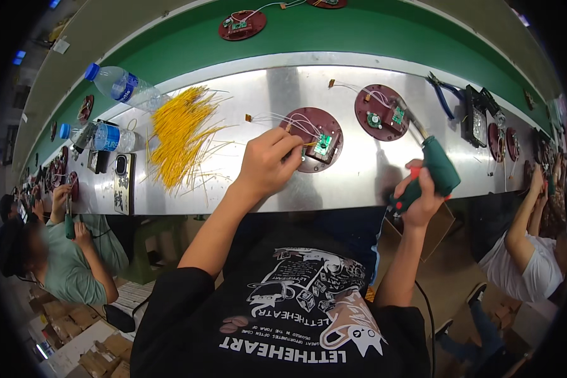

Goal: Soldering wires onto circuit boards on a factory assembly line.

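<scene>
My left hand [269,165] is closed in a pinch over the near dark-red round disc [331,123]. A short bit of yellow wire [309,144] shows between its fingertips and the disc's small green circuit board [324,144]. My right hand [419,205] grips a green and red soldering gun [440,165] by its handle. The gun's metal nozzle points up and left, its tip over the right edge of a second dark-red disc [383,125]. White leads with small brown end pieces run from both discs.
Left of my hand lies a heap of yellow wires [181,135], with two water bottles [132,87] and a phone [124,184] beyond. Blue pliers [444,97] and a black box [474,118] lie at right. Another disc [242,25] rests on the green strip behind. People work on both sides.
</scene>
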